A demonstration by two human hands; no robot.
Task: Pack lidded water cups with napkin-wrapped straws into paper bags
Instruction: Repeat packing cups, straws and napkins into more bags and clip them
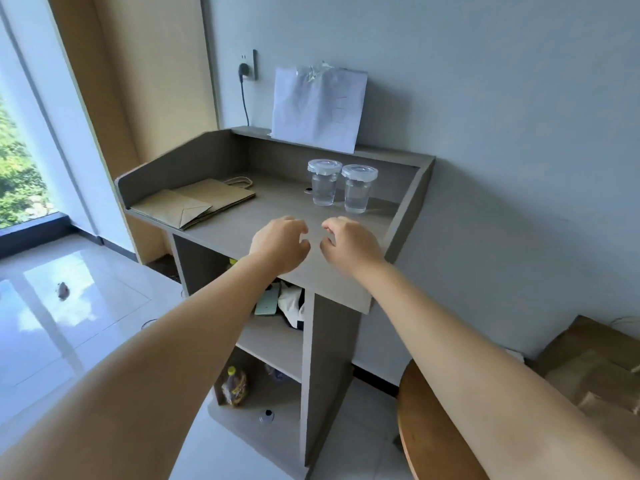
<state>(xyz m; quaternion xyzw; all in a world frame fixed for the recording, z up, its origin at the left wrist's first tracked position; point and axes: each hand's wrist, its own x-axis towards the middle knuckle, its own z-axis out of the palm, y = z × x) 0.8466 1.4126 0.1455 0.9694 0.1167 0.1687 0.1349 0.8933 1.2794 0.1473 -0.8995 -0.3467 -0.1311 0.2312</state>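
Two clear plastic water cups stand upright side by side, touching or nearly so, toward the back right of a grey desk top (263,220). The left cup (324,183) and the right cup (358,189) each hold clear water and carry a translucent, ridged round lid that overhangs the cup wall. On the left part of the same desk top lie flat brown paper bags (197,202), stacked loosely, with twisted paper handles showing at the far edge and a folded bottom flap facing the viewer. Both of the person's bare arms reach forward over the front of the desk. The left hand (280,242) and the right hand (348,242) hover close together, not touching, in front of the cups; the fingers of each curl loosely inward toward the other hand and hold nothing. A white sheet of paper (318,109) leans against the wall on the desk's raised back ledge, with crumpled clear plastic at its top edge. A black plug (244,69) sits in a wall socket to the left of it. Open shelves under the desk hold a bottle (234,386) and other items too jumbled to identify. A round wooden seat (426,434) is at the lower right.
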